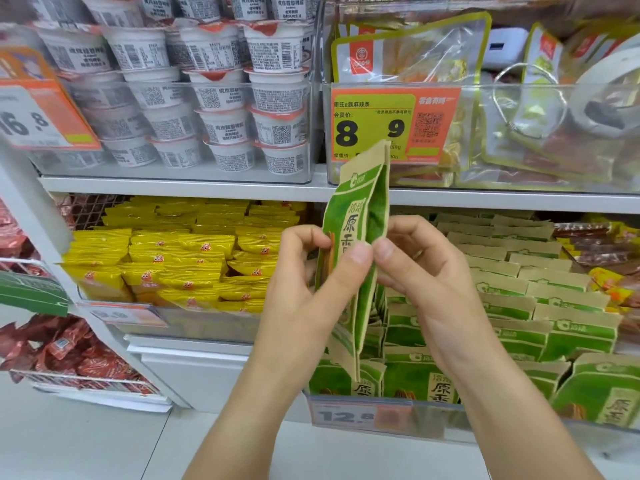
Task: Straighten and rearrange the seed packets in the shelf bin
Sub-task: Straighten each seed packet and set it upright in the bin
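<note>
Both hands are pinching one green seed packet (360,237) upright above the shelf bin (519,420): left hand (311,271) fingers clamped on its left edge, right hand (426,271) on its right.

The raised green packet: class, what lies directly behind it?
Behind the raised green packet, pinched by left hand and right hand, show the orange price tag and white shelf edge. The tag's lower text is covered.

A shop: stocked shelves with orange price tags (394,123), stacked cups (214,95) and yellow snack packets (180,258).
</note>
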A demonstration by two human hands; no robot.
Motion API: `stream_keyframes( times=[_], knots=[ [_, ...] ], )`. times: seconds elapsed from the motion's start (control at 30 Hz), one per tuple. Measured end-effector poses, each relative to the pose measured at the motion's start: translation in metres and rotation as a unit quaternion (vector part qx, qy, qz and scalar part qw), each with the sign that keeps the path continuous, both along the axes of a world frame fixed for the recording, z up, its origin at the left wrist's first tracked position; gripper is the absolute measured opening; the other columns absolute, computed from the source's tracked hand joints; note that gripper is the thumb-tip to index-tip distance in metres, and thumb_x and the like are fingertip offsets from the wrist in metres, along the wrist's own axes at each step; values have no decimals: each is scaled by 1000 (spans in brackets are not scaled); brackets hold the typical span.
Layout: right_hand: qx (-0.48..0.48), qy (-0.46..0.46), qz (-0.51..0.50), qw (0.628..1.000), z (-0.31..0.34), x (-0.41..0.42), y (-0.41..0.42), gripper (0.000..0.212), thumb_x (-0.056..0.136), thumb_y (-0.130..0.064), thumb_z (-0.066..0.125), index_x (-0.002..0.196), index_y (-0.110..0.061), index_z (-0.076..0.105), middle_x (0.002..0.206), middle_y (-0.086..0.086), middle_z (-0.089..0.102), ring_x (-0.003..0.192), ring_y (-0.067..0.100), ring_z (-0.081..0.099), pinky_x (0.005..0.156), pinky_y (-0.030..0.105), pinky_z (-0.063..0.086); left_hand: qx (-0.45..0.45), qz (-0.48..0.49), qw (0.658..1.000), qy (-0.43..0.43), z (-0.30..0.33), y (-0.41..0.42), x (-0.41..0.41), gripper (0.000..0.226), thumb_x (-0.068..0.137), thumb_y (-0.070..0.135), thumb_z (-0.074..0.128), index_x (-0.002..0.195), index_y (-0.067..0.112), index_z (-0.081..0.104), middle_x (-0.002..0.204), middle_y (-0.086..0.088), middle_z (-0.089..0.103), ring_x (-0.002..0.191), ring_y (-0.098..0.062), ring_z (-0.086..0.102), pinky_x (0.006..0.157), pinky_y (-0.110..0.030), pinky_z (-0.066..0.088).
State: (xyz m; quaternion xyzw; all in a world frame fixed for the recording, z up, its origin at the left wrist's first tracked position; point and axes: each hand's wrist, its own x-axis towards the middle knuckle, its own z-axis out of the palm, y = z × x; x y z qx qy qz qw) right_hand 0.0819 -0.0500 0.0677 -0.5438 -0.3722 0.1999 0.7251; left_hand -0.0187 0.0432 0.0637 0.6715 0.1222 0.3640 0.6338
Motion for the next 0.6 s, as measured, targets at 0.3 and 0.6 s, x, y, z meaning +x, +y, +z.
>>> stream_keyframes(
  times=[0.3,0.6],
  knots=[
    [-6,73,25,997,6,1,4,36,74,-48,62,90,-16,68,94,1,73,93,13,68,83,23,53,39,-36,997,57,-5,13,-6,41,70,53,63,90,20,49,83,11,65,77,-11,61,68,-33,51],
    [-51,68,25,996,5,-3,7,31,84,-38,55,87,-10,69,94,2,73,95,15,68,90,26,52,-40,-46,996,60,-11,19,-8,47,69,55,58,91,14,55,98,-31,55,96,-51,57,76,-66,48]
  ],
)
